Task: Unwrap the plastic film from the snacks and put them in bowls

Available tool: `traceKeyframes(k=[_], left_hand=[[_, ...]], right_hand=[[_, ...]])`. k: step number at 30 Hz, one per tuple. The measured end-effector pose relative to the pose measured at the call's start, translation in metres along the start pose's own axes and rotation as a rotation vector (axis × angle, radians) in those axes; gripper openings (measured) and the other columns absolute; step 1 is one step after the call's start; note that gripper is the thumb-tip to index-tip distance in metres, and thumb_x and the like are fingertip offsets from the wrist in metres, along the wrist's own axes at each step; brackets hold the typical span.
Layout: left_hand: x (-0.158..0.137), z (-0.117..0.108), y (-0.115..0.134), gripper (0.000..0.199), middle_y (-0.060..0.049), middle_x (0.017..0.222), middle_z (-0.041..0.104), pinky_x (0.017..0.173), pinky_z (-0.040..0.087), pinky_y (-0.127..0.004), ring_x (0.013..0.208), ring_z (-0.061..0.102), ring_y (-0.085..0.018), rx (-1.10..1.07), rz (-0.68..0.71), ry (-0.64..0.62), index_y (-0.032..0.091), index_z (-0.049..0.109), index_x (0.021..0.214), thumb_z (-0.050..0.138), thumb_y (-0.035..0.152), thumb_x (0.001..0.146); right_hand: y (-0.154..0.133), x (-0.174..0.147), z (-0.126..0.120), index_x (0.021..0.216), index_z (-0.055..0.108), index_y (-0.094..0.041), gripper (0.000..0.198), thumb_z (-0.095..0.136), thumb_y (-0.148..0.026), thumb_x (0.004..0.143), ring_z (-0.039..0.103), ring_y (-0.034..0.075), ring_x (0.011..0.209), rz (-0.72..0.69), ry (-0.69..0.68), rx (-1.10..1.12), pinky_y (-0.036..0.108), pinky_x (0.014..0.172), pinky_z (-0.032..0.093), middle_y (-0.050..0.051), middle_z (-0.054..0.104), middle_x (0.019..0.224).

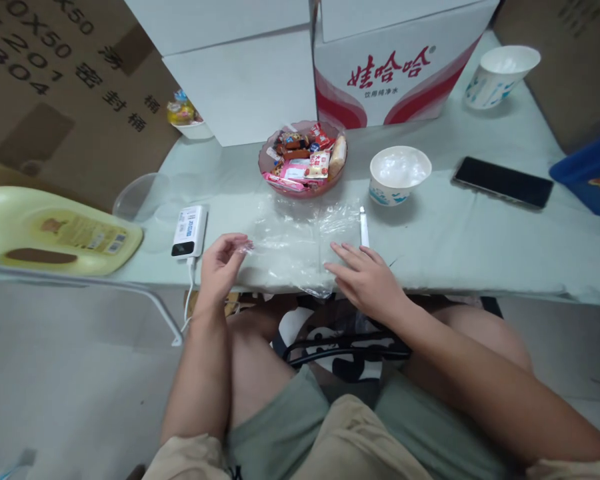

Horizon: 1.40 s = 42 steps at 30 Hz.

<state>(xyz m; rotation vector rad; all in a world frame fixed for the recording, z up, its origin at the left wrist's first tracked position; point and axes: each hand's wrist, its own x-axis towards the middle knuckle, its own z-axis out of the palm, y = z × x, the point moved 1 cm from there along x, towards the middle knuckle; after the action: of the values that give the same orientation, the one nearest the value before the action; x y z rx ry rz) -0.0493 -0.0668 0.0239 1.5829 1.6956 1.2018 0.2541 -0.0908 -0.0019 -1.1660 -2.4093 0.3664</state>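
A clear plastic bag lies spread flat near the table's front edge, its lower end hanging slightly over. My left hand pinches its left edge between curled fingers and thumb. My right hand rests on the bag's right side with the fingers stretched out and apart. Just beyond those fingers lies a slim white stick-like object, partly covered; its kind is unclear. Behind the bag stands a pink translucent bowl of wrapped snacks. A paper cup is to the right of it.
A power bank with a cable and a yellow jug are on the left. At right are a phone, another paper cup and a blue object. White boxes line the back; a large carton stands left.
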Motion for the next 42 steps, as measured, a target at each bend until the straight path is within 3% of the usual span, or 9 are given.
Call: traceKeyframes(k=[7, 12, 15, 20, 25, 29, 34, 39, 42], left_hand=[[-0.003, -0.001, 0.002, 0.025, -0.006, 0.085, 0.073, 0.080, 0.054, -0.032, 0.082, 0.067, -0.019, -0.024, -0.021, -0.135, 0.019, 0.066, 0.080, 0.075, 0.042, 0.074], [-0.002, -0.002, 0.002, 0.024, -0.003, 0.074, 0.069, 0.070, 0.049, -0.028, 0.071, 0.061, -0.016, 0.052, -0.051, -0.074, 0.019, 0.066, 0.074, 0.071, 0.042, 0.077], [-0.002, 0.002, 0.003, 0.025, -0.004, 0.078, 0.071, 0.074, 0.051, -0.029, 0.075, 0.064, -0.017, 0.060, -0.050, -0.125, 0.019, 0.065, 0.074, 0.070, 0.043, 0.077], [-0.003, 0.003, 0.003, 0.026, -0.007, 0.086, 0.074, 0.082, 0.053, -0.035, 0.084, 0.068, -0.021, 0.086, -0.022, -0.210, 0.020, 0.059, 0.070, 0.066, 0.043, 0.080], [-0.008, 0.000, 0.004, 0.022, -0.009, 0.105, 0.075, 0.102, 0.051, -0.044, 0.111, 0.069, -0.028, 0.122, 0.056, -0.374, 0.022, 0.060, 0.084, 0.072, 0.037, 0.074], [-0.010, 0.002, 0.005, 0.024, -0.008, 0.114, 0.074, 0.106, 0.049, -0.044, 0.118, 0.067, -0.028, 0.186, 0.108, -0.472, 0.022, 0.065, 0.097, 0.066, 0.029, 0.074], [-0.007, 0.007, 0.004, 0.018, -0.009, 0.100, 0.076, 0.098, 0.053, -0.042, 0.104, 0.071, -0.026, 0.074, 0.015, -0.329, 0.021, 0.065, 0.082, 0.064, 0.038, 0.083], [0.005, 0.014, 0.001, 0.033, 0.001, 0.074, 0.066, 0.074, 0.057, -0.032, 0.074, 0.068, -0.016, -0.298, -0.136, -0.020, 0.024, 0.055, 0.086, 0.070, 0.053, 0.080], [0.012, 0.018, 0.001, 0.041, 0.005, 0.072, 0.061, 0.051, 0.048, -0.024, 0.055, 0.061, -0.011, -0.391, -0.265, 0.067, 0.028, 0.046, 0.092, 0.070, 0.059, 0.080]], right_hand=[[0.034, 0.005, -0.028, 0.095, 0.069, -0.022, 0.022, 0.047, -0.024, 0.097, 0.073, 0.019, 0.083, 0.192, 0.376, 0.453, 0.034, 0.078, 0.058, 0.005, 0.076, 0.089], [0.026, -0.002, -0.012, 0.138, 0.060, -0.027, 0.062, 0.076, -0.040, 0.079, 0.047, 0.036, 0.142, -0.154, -0.043, 0.161, 0.058, 0.115, 0.037, 0.013, 0.054, 0.152], [0.005, -0.004, 0.015, 0.149, 0.051, -0.034, 0.080, 0.082, -0.033, 0.076, 0.027, 0.039, 0.155, -0.176, -0.236, -0.035, 0.063, 0.121, 0.024, 0.010, 0.031, 0.168], [-0.014, 0.006, 0.028, 0.105, 0.074, -0.028, 0.021, 0.057, -0.021, 0.096, 0.042, 0.029, 0.149, -0.130, -0.103, -0.009, 0.054, 0.120, 0.032, 0.005, 0.052, 0.156], [0.005, 0.011, -0.002, 0.092, 0.066, -0.022, 0.021, 0.049, -0.032, 0.098, 0.075, 0.021, 0.090, 0.161, 0.153, 0.578, 0.038, 0.081, 0.059, 0.008, 0.078, 0.099], [0.030, 0.011, -0.019, 0.092, 0.058, -0.023, 0.027, 0.058, -0.050, 0.093, 0.071, 0.016, 0.064, 0.533, 0.407, 0.904, 0.024, 0.051, 0.052, 0.001, 0.074, 0.075], [0.056, 0.016, -0.020, 0.098, 0.054, -0.025, 0.034, 0.061, -0.057, 0.088, 0.071, 0.017, 0.066, 0.678, 0.453, 0.994, 0.026, 0.054, 0.053, 0.002, 0.073, 0.080], [0.062, 0.013, -0.013, 0.140, 0.037, -0.029, 0.061, 0.056, -0.058, 0.091, 0.066, 0.026, 0.119, 0.444, 0.293, 0.849, 0.045, 0.091, 0.056, 0.012, 0.070, 0.123], [0.060, 0.011, -0.011, 0.135, 0.043, -0.027, 0.058, 0.063, -0.051, 0.087, 0.065, 0.027, 0.119, 0.411, 0.280, 0.775, 0.049, 0.099, 0.052, 0.008, 0.073, 0.106]])
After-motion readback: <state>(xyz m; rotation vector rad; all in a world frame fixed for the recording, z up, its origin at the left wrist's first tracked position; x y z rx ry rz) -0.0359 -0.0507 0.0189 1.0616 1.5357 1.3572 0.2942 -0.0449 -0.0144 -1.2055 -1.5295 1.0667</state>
